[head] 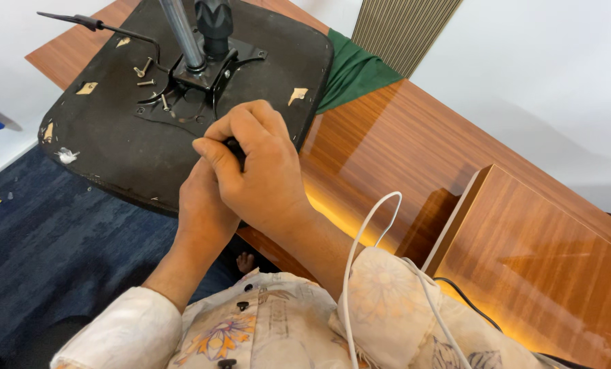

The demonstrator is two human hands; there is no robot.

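Your hands close together over a small black part (233,145), of which only a sliver shows between the fingers; what it is cannot be told. The right hand (257,167) wraps over the top, fingers curled shut on it. The left hand (206,205) sits underneath and cups the right; whether it grips the part itself is hidden. Both hover over the near edge of the upturned seat (107,137), a black panel lying underside-up across the corner of the desk (401,143).

Past your hands, the metal bracket (199,78) sits bolted at the seat's centre, with a steel tube (179,31) and a black grip (214,20) rising from it. Loose bolts (144,68) lie just beside the bracket on the left. A thin lever (90,24) runs off to the upper left.

Judgement: keep the part low over the seat, so a slip lands on the panel and not on the blue carpet (59,232). Steady your forearms; the seat overhangs the desk edge and may tip under weight. Mind the bolts: a nudge could roll them off.

A green cloth (356,68) lies under the seat's far side. A white cable (374,219) hangs across your right sleeve.
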